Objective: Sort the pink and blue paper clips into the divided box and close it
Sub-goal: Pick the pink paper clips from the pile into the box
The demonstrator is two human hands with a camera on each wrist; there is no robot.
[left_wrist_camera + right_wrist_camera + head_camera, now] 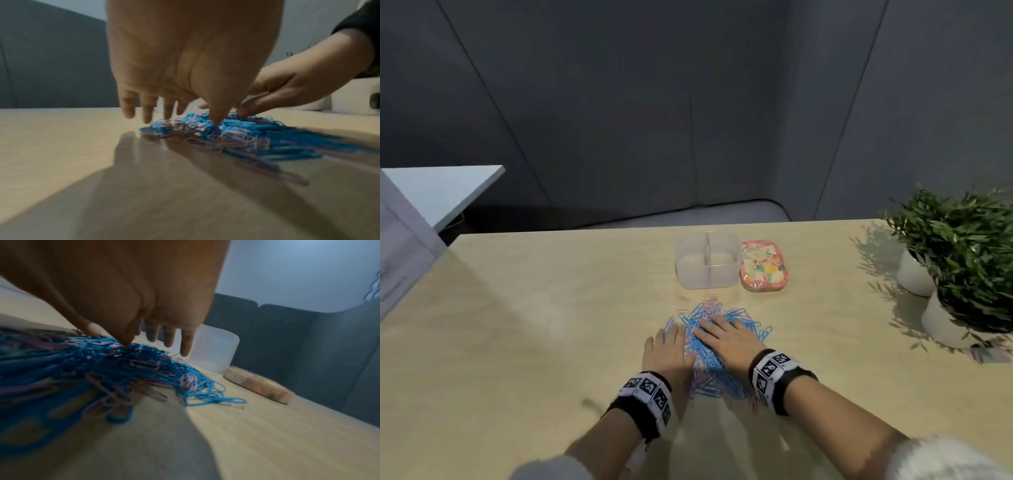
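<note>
- A mixed pile of pink and blue paper clips (pixel 717 346) is spread on the table (pixel 517 325), near the divided box (pixel 707 259).
- Nothing is grasped: left hand (pixel 666 353) and right hand (pixel 727 337) are laid flat, fingers straight, on the pile.
- The floral lid (pixel 764 270) is seen just beside the uncovered box.

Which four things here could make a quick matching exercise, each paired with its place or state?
Things:
1. divided box
2. floral lid
3. paper clips
4. potted plants

Places or states:
A. off the box, lying at its right
B. mixed in one heap under both hands
C. open, no clips seen inside
D. at the table's right edge

Pairs: 1-C, 2-A, 3-B, 4-D
</note>
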